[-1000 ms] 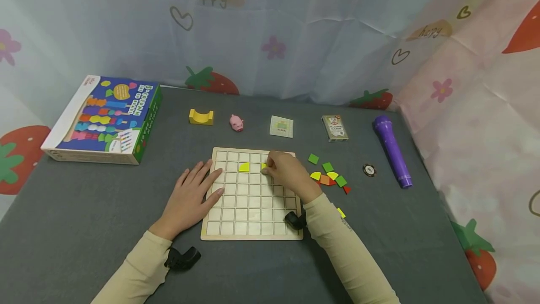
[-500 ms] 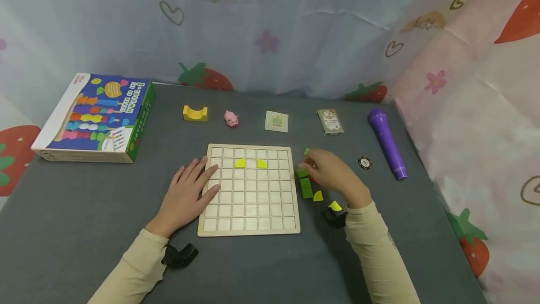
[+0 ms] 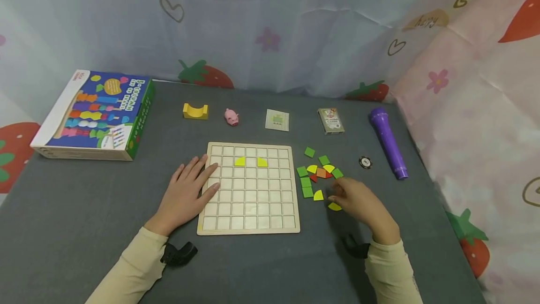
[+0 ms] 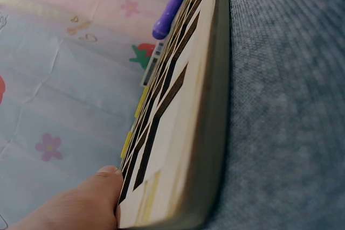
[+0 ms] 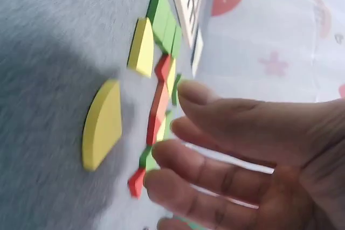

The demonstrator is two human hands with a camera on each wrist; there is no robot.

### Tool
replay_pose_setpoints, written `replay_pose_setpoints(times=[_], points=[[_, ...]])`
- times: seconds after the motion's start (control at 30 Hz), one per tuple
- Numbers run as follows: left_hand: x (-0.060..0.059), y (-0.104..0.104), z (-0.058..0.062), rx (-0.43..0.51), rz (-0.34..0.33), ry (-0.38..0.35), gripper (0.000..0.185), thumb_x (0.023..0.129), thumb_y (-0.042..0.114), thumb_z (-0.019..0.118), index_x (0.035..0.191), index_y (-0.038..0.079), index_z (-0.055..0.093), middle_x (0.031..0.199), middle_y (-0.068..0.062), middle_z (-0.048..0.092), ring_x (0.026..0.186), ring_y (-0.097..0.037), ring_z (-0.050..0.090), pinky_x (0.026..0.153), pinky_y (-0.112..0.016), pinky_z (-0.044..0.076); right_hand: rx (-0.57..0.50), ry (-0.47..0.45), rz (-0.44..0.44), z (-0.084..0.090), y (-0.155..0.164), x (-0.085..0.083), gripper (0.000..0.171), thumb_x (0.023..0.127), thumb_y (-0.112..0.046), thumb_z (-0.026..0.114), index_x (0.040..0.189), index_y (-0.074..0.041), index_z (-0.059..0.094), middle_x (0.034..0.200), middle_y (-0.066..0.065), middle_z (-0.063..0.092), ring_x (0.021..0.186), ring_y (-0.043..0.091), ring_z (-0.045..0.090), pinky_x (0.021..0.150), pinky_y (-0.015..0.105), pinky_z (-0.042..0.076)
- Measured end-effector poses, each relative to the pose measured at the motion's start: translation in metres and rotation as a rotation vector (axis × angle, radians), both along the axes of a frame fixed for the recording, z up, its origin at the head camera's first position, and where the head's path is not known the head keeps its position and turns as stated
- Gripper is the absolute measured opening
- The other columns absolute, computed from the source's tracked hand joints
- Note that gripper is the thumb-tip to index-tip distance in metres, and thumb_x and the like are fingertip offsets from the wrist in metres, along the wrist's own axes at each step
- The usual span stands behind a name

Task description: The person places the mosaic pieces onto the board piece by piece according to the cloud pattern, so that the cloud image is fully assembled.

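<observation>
My left hand (image 3: 183,195) lies with spread fingers on the left edge of the wooden grid board (image 3: 251,196). In the left wrist view its thumb (image 4: 89,197) touches the board's rim. Two yellow quarter-round tiles, one at left (image 3: 240,162) and one at right (image 3: 262,162), sit in the second row, a cell apart. Right of the board, my right hand (image 3: 364,205) hovers with bent fingers and nothing between thumb and fingertips. Closest to it is a loose yellow quarter-round tile (image 5: 102,125). Green tiles (image 3: 305,182), red triangles and an orange tile (image 3: 321,172) lie nearby.
Along the back stand a yellow arched block (image 3: 195,112), a pink pig (image 3: 231,117), a pattern card (image 3: 277,120) and a playing-card box (image 3: 331,121). A poker chip (image 3: 365,162) and purple microphone-shaped object (image 3: 388,143) lie right. A game box (image 3: 94,114) stands left.
My right hand has left the board, where two yellow tiles now show, passed over the loose tiles and moved right and nearer. Three green tiles now stand in a column beside the board. Left hand stays.
</observation>
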State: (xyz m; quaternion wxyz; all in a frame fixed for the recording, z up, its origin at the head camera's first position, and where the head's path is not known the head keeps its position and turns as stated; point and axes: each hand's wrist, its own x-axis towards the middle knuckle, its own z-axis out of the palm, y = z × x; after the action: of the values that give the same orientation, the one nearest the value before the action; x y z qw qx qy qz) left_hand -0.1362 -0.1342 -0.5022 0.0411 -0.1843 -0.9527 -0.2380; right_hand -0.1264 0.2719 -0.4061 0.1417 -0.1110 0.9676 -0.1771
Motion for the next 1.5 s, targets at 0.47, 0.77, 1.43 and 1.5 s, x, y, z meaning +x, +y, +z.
replay_pose_setpoints(times=[0.47, 0.77, 1.43, 1.5], points=[[0.000, 0.000, 0.003, 0.000, 0.003, 0.002, 0.059, 0.098, 0.046, 0.048, 0.148, 0.016, 0.040, 0.157, -0.012, 0.025, 0.145, -0.033, 0.019, 0.115, -0.057, 0.012, -0.010, -0.051, -0.177, -0.019, 0.032, -0.009, 0.044, 0.093, -0.019, 0.063, 0.123, 0.009, 0.046, 0.085, 0.014, 0.060, 0.068, 0.020, 0.055, 0.060, 0.035, 0.047], [0.001, 0.000, 0.000, -0.003, 0.004, 0.011, 0.059, 0.097, 0.046, 0.049, 0.147, 0.017, 0.040, 0.157, -0.012, 0.026, 0.145, -0.032, 0.020, 0.115, -0.056, 0.012, -0.032, 0.037, -0.108, -0.025, 0.017, -0.028, 0.026, 0.091, -0.015, 0.066, 0.110, 0.003, 0.058, 0.087, 0.013, 0.062, 0.071, 0.021, 0.057, 0.063, 0.039, 0.049], [0.001, 0.000, -0.002, -0.011, 0.008, 0.016, 0.059, 0.097, 0.049, 0.047, 0.147, 0.019, 0.041, 0.158, -0.010, 0.025, 0.146, -0.031, 0.019, 0.116, -0.054, 0.011, -0.030, 0.090, 0.033, -0.030, -0.003, -0.048, 0.020, 0.089, -0.009, 0.068, 0.106, -0.001, 0.063, 0.094, 0.012, 0.057, 0.080, 0.023, 0.053, 0.069, 0.038, 0.049], [0.001, 0.000, -0.002, -0.012, 0.012, 0.020, 0.058, 0.097, 0.049, 0.047, 0.147, 0.019, 0.041, 0.158, -0.010, 0.025, 0.146, -0.031, 0.019, 0.116, -0.054, 0.011, -0.013, 0.084, 0.030, -0.029, -0.004, -0.049, 0.019, 0.090, -0.009, 0.067, 0.106, 0.000, 0.062, 0.094, 0.012, 0.056, 0.081, 0.022, 0.053, 0.070, 0.038, 0.049]])
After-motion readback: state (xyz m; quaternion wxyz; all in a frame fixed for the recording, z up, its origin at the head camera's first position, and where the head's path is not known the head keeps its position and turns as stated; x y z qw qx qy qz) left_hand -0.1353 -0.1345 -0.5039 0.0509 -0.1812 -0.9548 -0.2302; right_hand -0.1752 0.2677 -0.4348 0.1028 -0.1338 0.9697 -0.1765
